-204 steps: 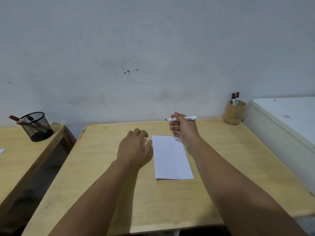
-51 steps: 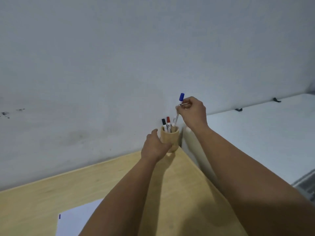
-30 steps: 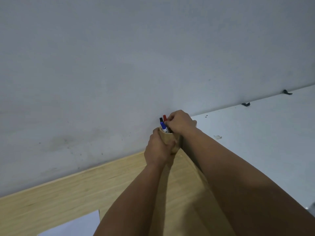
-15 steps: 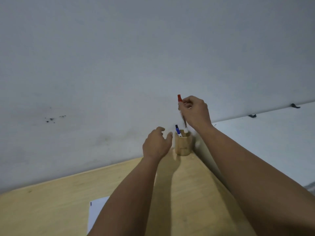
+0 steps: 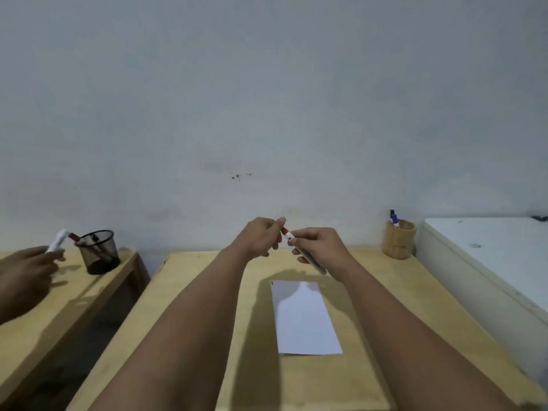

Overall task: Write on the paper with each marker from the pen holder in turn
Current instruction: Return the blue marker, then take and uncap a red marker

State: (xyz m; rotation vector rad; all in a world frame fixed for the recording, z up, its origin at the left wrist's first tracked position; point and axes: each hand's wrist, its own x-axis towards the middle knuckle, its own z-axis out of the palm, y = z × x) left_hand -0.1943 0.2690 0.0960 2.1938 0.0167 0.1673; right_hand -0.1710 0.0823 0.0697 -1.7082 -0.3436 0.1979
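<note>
Two bare forearms reach in from the near edge over one light wooden table (image 5: pixel 207 366). On it, right of centre, lies one white sheet of paper (image 5: pixel 302 318), long side running near to far, partly under the shadow of the hands. Above the paper's far end the two hands meet. The right hand (image 5: pixel 318 244) is closed around the barrel of one red marker (image 5: pixel 299 247), which slants from lower right up to the left. The left hand (image 5: pixel 261 237) pinches that marker's red cap end between thumb and fingertips, so both hands grip the same marker, held in the air off the table.

Farther back, at the table's far right corner against the wall, stands one wooden pen holder (image 5: pixel 398 240). Two markers show above its rim: one blue marker (image 5: pixel 394 219) and, just behind it, one dark-tipped marker (image 5: pixel 392 212).

Right of the table sits one white cabinet (image 5: pixel 486 247) with a flat top.

To the left, across a gap, is a second wooden table (image 5: pixel 38 307). On it stands one black mesh cup (image 5: pixel 98 252) with one reddish pen (image 5: pixel 74 236) leaning out. Another person's hand (image 5: pixel 26 262) enters from the left edge, holding one white object (image 5: pixel 57 240), too blurred to identify.

One pale wall (image 5: pixel 267 99) fills the background.
</note>
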